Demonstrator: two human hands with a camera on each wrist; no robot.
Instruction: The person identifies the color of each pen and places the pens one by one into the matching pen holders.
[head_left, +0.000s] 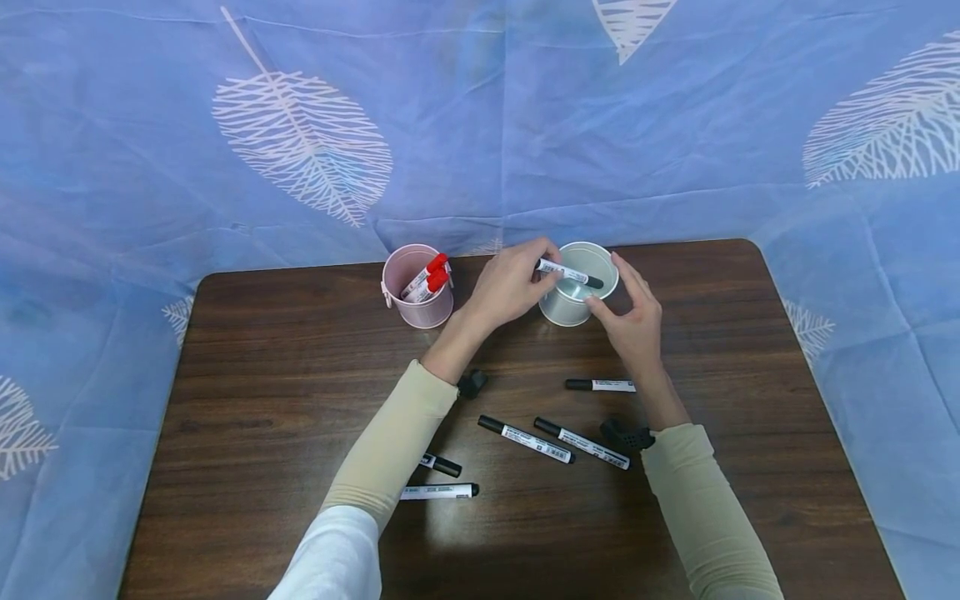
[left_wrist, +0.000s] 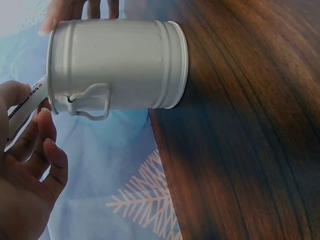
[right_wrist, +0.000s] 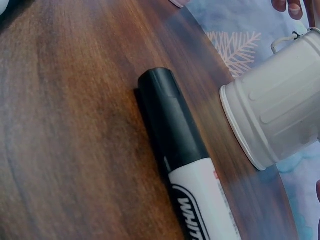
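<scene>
My left hand [head_left: 513,283] pinches a black-capped whiteboard marker [head_left: 564,272] between thumb and fingers. The marker lies slantwise over the mouth of a white metal bucket [head_left: 564,312], its dark cap pointing down into the opening. In the left wrist view, the far part of the marker [left_wrist: 30,102] is hidden behind the rim. My right hand [head_left: 633,321] holds the bucket from the right, thumb at the near side of the rim and fingers at the far side. The bucket stands upright with a small side handle [left_wrist: 97,102].
A pink bucket [head_left: 416,312] with red-capped markers [head_left: 427,279] stands left of my left hand. Several black-capped markers lie on the brown table [head_left: 285,375], one [head_left: 600,385] partly under my right wrist. Blue leaf-patterned cloth [head_left: 450,125] hangs behind the table.
</scene>
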